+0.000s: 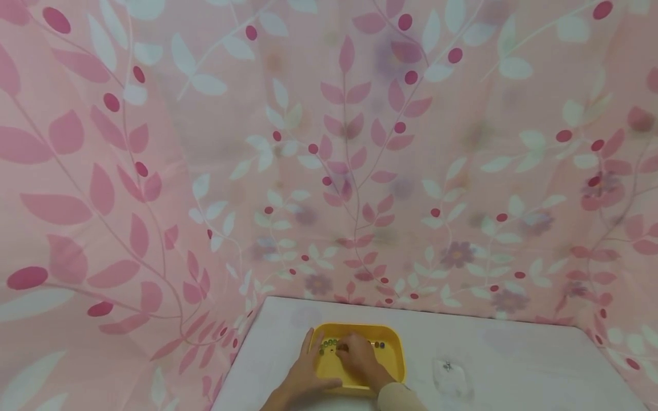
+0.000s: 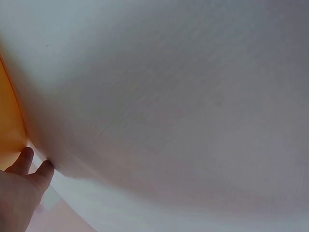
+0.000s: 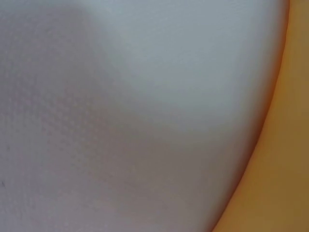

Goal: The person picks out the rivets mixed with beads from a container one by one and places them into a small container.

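A yellow tray lies on the white table. Inside it, small green round beads form a curved line near the back left, with one small pale piece just in front of them. My left hand spans the tray's left end, fingers straight along its side and thumb stretched out at the front. Two of its fingertips show beside the tray wall in the left wrist view. My right hand reaches into the tray, fingers bunched and bent down beside the green beads; what lies between its fingertips is hidden.
Amber and blue beads sit at the tray's back right. To the right of the tray, a clear shallow container with a small metallic-looking piece stands on the table. Pink leaf-patterned cloth hangs behind and at the sides.
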Tool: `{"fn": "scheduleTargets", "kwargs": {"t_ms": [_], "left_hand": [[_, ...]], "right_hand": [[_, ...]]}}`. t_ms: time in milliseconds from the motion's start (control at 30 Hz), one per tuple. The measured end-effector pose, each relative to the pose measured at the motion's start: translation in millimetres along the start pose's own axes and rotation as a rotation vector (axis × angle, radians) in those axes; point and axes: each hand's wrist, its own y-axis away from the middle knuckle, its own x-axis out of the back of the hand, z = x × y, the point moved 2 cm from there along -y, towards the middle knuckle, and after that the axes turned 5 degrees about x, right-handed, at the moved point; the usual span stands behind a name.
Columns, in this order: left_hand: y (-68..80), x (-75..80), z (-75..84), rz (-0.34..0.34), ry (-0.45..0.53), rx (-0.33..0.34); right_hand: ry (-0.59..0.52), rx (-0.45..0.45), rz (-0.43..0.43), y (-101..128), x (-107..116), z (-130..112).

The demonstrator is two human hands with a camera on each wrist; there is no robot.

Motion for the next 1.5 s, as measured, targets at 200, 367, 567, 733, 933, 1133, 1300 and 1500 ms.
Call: {"fn": "scheduleTargets", "kwargs": {"t_ms": [200, 367, 567, 733, 933, 1133, 1300, 1500], "left_hand": [[-0.6, 0.1, 1.2, 0.005, -0.008, 0.001], [-0.1, 0.2, 1.6, 0.001, 0.002, 0.008], [1.2, -0.5, 0.5, -0.002, 0.018, 0.009], [1.0, -1.5, -1.5, 0.001, 0.008, 0.012], [2.0, -1.2, -2.7, -0.004, 0.027, 0.0], [3.0, -0.2, -4.3, -0.015, 0.04, 0.016], [0.3, 0.8, -3.4, -0.02, 0.033, 0.045], [-0.2, -0.9, -3.8, -0.002, 0.019, 0.049]], "right_hand": [[0.022, 0.04, 0.014, 2.1, 2.7, -0.9], [-0.013, 0.022, -0.024, 2.9, 1.1, -0.2], [-0.092, -0.031, -0.04, 7.3, 4.3, -2.4], [-0.23, -0.057, -0.027, 11.9, 11.9, -3.5], [-0.255, -0.038, 0.027, 10.6, 23.9, -5.3], [-0.354, -0.044, 0.045, 12.5, 41.6, -11.0], [-0.538, -0.028, 0.048, 16.1, 66.4, -21.9], [-0.56, -0.006, 0.088, 25.7, 98.4, -34.1]]}}
